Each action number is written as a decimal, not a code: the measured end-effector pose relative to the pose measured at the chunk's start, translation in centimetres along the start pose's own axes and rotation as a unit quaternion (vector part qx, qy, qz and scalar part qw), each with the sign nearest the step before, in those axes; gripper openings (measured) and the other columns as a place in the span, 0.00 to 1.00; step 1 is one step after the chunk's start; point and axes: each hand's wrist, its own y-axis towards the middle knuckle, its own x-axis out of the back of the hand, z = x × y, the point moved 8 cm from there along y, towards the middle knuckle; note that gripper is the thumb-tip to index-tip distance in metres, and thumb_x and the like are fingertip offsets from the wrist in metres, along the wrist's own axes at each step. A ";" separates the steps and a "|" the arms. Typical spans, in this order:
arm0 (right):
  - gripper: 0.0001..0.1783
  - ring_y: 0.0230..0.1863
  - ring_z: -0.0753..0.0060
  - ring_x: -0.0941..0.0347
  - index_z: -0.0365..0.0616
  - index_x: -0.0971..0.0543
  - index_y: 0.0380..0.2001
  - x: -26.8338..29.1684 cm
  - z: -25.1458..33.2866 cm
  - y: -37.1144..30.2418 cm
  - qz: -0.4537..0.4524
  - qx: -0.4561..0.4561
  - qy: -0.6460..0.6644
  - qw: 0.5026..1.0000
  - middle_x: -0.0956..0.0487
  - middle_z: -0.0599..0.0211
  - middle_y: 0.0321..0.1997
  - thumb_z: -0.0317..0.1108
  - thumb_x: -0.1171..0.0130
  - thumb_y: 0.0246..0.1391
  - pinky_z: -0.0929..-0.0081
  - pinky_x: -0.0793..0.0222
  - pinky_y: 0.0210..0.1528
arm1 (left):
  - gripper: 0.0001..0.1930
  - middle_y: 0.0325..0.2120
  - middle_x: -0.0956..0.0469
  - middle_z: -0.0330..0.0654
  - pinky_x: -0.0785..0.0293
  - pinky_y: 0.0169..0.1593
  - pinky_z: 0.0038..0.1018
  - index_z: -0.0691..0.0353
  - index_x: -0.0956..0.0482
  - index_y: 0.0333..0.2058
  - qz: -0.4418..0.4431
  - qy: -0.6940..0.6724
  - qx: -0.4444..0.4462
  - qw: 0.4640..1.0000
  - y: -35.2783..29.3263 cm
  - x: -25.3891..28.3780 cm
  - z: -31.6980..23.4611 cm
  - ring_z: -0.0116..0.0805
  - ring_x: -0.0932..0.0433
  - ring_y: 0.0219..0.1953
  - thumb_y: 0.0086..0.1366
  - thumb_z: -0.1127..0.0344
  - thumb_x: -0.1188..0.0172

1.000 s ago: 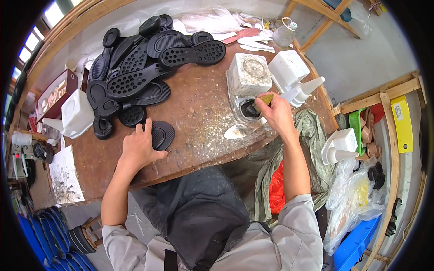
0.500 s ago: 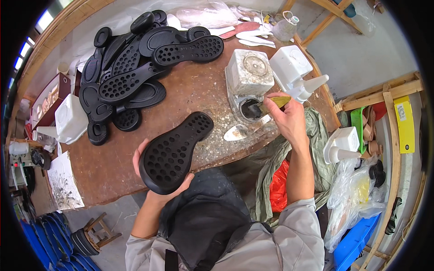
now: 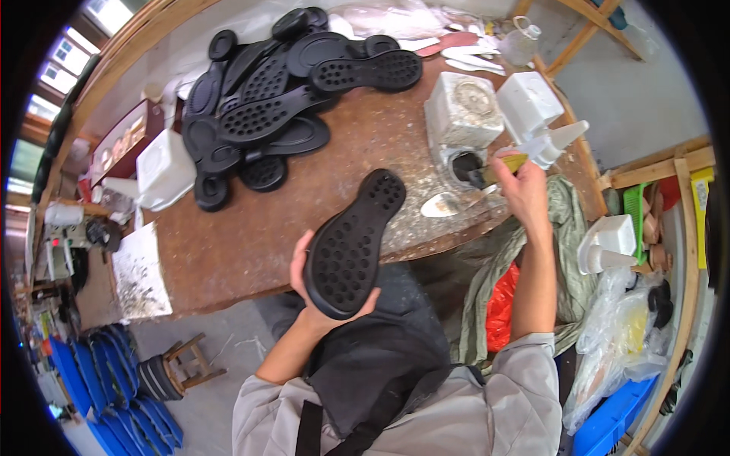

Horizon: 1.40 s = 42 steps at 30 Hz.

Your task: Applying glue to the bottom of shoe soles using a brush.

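Observation:
My left hand is closed round the wide end of a black shoe sole, its fingers at the left edge and the thumb at the right. The sole's round-pitted face is turned up, and its narrow end points away over the table edge. My right hand grips a flat brush with a yellowish handle. The brush's dark end is at the mouth of a stained, open pot with dark contents. Just in front of the pot, a whitish spoon-shaped piece lies on the table.
Several black soles are heaped at the back left of the brown table. Beyond the pot stand a stained white canister and a white bottle. Another white bottle lies left, near a spotted paper sheet. A stool is below.
The whole view has shifted, so the table and hands appear farther right. My left hand has tilted the sole slightly more upright. The brush remains at the pot's mouth.

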 end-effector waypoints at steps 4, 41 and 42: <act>0.11 0.15 0.84 0.35 0.37 0.23 0.32 0.8 -0.7 -1.6 -0.002 -0.084 0.165 0.983 0.25 0.72 0.21 0.36 0.42 0.53 0.84 0.42 0.17 | 0.59 0.59 0.51 0.62 0.38 0.58 0.40 0.60 0.65 0.60 -0.045 0.042 -0.074 0.995 -1.0 1.2 -2.6 0.49 0.42 0.60 0.39 0.58 0.27; 0.07 0.17 0.85 0.31 0.32 0.25 0.36 4.1 20.2 -15.6 -0.030 0.159 0.430 0.888 0.23 0.65 0.24 0.22 0.43 0.53 0.88 0.37 0.17 | 0.46 0.59 0.40 0.41 0.42 0.58 0.53 0.45 0.42 0.61 0.165 -0.618 0.382 0.667 -7.3 2.3 -13.6 0.39 0.39 0.58 0.46 0.27 0.48; 0.08 0.18 0.85 0.31 0.32 0.25 0.37 3.6 20.5 -16.3 -0.015 0.177 0.433 0.883 0.23 0.66 0.24 0.22 0.43 0.52 0.88 0.37 0.18 | 0.46 0.58 0.39 0.41 0.41 0.57 0.53 0.45 0.42 0.61 0.161 -0.619 0.382 0.667 -6.8 1.7 -13.3 0.39 0.38 0.58 0.46 0.27 0.48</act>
